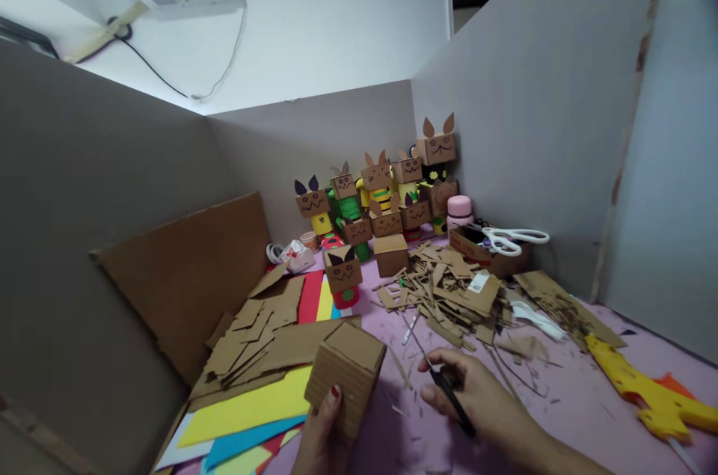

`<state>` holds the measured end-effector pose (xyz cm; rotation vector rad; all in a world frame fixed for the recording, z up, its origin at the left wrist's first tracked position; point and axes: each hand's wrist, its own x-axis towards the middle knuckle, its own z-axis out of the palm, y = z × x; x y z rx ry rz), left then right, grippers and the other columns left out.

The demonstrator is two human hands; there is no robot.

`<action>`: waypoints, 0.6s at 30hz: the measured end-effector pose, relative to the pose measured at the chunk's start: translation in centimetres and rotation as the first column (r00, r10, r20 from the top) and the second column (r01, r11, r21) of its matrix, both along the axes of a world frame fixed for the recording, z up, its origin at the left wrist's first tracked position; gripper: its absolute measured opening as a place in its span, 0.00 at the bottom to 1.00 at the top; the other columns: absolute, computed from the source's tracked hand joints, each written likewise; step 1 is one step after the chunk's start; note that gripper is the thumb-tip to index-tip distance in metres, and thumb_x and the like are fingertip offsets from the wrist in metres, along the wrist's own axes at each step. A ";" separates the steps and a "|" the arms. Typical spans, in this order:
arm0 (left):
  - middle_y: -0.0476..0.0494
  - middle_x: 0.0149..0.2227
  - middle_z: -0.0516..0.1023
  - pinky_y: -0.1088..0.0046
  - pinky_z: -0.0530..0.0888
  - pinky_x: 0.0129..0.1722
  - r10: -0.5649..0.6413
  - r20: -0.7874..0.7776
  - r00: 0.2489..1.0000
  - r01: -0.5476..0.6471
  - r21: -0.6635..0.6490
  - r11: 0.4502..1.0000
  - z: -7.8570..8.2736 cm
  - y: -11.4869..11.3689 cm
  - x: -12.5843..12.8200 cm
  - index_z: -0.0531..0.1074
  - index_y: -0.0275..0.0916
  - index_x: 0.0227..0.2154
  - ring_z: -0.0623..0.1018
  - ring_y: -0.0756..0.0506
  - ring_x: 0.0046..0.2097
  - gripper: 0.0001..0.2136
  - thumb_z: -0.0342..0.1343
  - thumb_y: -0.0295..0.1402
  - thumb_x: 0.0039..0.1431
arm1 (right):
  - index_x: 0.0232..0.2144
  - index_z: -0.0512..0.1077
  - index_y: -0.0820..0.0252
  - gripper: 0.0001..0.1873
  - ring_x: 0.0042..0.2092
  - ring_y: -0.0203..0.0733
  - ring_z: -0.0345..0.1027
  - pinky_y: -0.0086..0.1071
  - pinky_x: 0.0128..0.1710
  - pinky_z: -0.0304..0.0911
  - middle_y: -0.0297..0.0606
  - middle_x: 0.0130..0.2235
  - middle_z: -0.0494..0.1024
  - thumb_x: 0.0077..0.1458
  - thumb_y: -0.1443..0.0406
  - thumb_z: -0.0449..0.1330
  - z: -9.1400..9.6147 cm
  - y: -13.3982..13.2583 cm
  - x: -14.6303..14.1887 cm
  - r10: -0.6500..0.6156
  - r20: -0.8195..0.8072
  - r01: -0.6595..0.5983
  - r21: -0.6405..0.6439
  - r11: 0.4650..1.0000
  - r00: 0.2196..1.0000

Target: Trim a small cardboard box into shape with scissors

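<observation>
My left hand [325,430] is closed around a small brown cardboard box [346,378], tilted and held above the pink tabletop. The thumb, with a red nail, presses on its ribbed side. To the right, my right hand [471,393] grips a black-handled tool with a thin metal blade [452,400]. Its tip points away from me, toward the scraps, apart from the box. The curled fingers partly hide the handle, so its exact kind is unclear.
Cardboard animal figures [378,179] stand at the back near a plain box [391,256]. Cardboard scraps [449,288] are heaped on the right, near white-handled scissors [508,239]. A yellow glue gun [645,393] lies front right. Coloured sheets [247,408] and cardboard pieces [252,340] lie left.
</observation>
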<state>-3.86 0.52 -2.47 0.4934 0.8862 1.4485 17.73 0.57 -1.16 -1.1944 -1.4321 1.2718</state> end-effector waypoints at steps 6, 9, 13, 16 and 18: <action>0.38 0.45 0.80 0.63 0.74 0.45 0.015 0.021 1.000 -0.015 0.005 1.000 -0.2 0.2 -0.4 0.64 0.39 0.54 0.78 0.39 0.43 0.35 0.66 0.40 0.41 | 0.44 0.72 0.55 0.24 0.40 0.47 0.69 0.34 0.38 0.58 0.39 0.38 0.78 0.40 0.70 0.59 0.4 0.0 0.8 -0.105 0.610 -0.063 0.248 0.967 0.785; 0.37 0.46 0.79 0.63 0.73 0.46 0.013 -0.006 1.000 -0.013 0.029 1.000 0.1 0.1 -0.4 0.66 0.37 0.52 0.77 0.39 0.45 0.32 0.66 0.40 0.41 | 0.40 0.75 0.54 0.18 0.41 0.48 0.69 0.35 0.40 0.58 0.40 0.39 0.77 0.44 0.69 0.57 0.6 -0.4 0.8 -0.104 0.711 -0.133 0.270 0.954 0.696; 0.40 0.41 0.81 0.63 0.72 0.47 0.046 -0.040 0.998 -0.045 0.033 0.998 0.5 -0.3 -0.2 0.69 0.38 0.48 0.77 0.38 0.46 0.31 0.68 0.41 0.38 | 0.30 0.76 0.56 0.11 0.41 0.46 0.67 0.34 0.39 0.58 0.42 0.37 0.75 0.50 0.70 0.54 1.0 -0.9 0.6 -0.147 0.728 -0.178 0.350 0.920 0.670; 0.41 0.37 0.82 0.60 0.71 0.48 0.023 -0.078 0.997 -0.020 0.040 0.999 0.8 -0.8 0.2 0.68 0.40 0.50 0.76 0.35 0.47 0.33 0.68 0.41 0.36 | 0.36 0.76 0.58 0.11 0.40 0.45 0.66 0.35 0.39 0.58 0.41 0.35 0.73 0.53 0.64 0.55 0.8 -1.1 0.0 -0.092 0.500 -0.130 0.392 0.911 0.861; 0.39 0.38 0.81 0.56 0.70 0.48 -0.046 -0.105 0.993 0.054 0.069 0.996 0.8 -1.2 0.7 0.67 0.40 0.51 0.76 0.33 0.48 0.34 0.68 0.42 0.37 | 0.41 0.74 0.61 0.20 0.33 0.41 0.65 0.32 0.34 0.59 0.38 0.31 0.72 0.49 0.54 0.61 0.2 -1.2 -0.8 0.093 0.198 -0.146 0.269 0.952 0.976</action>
